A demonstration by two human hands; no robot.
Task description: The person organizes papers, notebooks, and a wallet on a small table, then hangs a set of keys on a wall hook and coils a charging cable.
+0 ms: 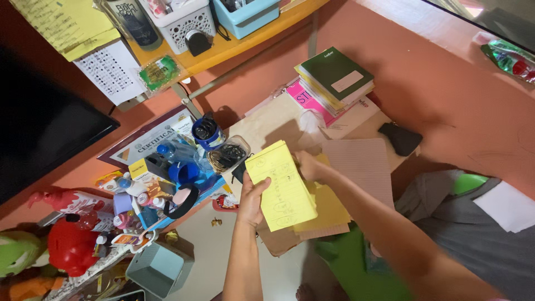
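My left hand (252, 199) grips the left edge of a yellow lined paper sheet (281, 187) with handwriting on it, held up over a low table. My right hand (308, 165) holds the same sheet at its upper right edge. Under it lies a stack of more yellow sheets (329, 214) on brown paper (278, 239). A pale lined sheet (362, 164) lies just to the right of my right hand.
A stack of notebooks with a green cover (334, 78) and a pink sheet (304, 97) sit behind. A black object (400, 138) lies at right. Cups, bottles and a blue cup (183, 171) crowd the left. A grey bin (159, 270) and red toy (71, 245) stand lower left.
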